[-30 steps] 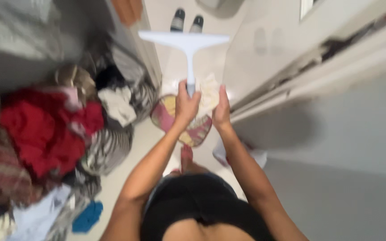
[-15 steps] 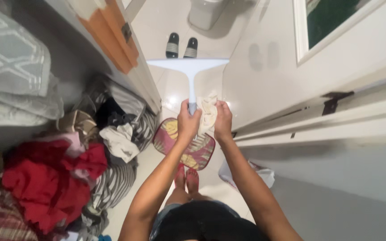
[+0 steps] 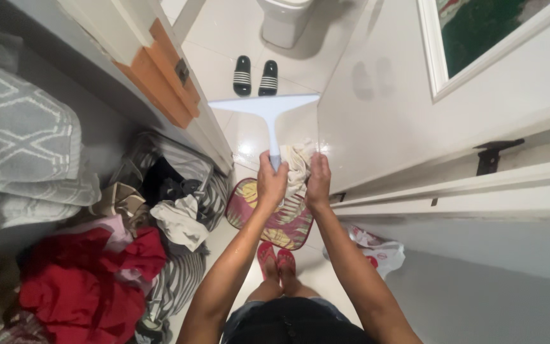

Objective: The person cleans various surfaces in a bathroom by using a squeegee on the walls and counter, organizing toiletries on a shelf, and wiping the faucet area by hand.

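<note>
Standing in a doorway, a person faces a white door (image 3: 383,95), swung open on the right, with a green-backed framed panel (image 3: 485,32) set in it.
Laundry heap (image 3: 97,274): red, striped and white garments piled on the floor at the left, below a grey patterned towel (image 3: 20,140).
Floor mat (image 3: 272,216): red with yellow leaf print, on the white tile just ahead of the person's red sandals (image 3: 276,258).
Squeegee (image 3: 265,108): white, T-shaped, blade crosswise and away from the person, handle pointing back.
Cloth (image 3: 297,162): cream, crumpled, touching the squeegee handle.
Left hand (image 3: 270,180): fingers wrapped tight around the handle's lower end.
Right hand (image 3: 318,181): closed on the cloth, just beside the left.
Black striped slides (image 3: 254,75): paired on the tile beyond, near a toilet base (image 3: 284,22).
</note>
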